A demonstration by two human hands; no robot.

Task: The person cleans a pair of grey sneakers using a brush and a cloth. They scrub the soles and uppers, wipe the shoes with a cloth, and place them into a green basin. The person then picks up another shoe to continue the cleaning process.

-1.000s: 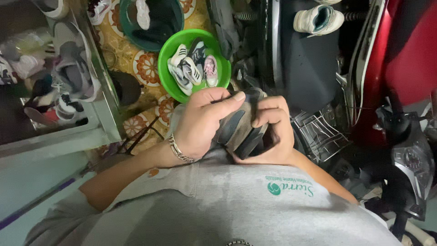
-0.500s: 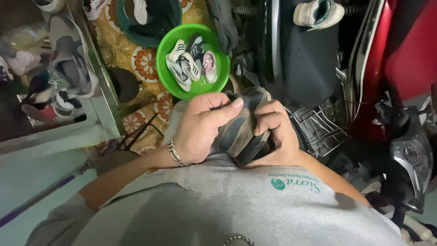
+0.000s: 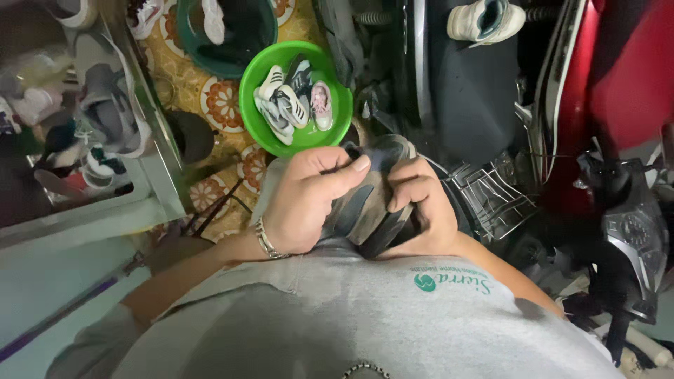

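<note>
A red motor scooter stands right of the fingers. Beyond them, a green plastic basin already holds small shoes. Both hands, left hand and right hand, clamp a dark grey shoe, fingers curled tight; handling looks unfinished.

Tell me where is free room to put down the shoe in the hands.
Both hands, left and right, grip the shoe. Bare floor shows between the green basin and the rack. The basin holds shoes; the motorbike crowds the right.
</note>
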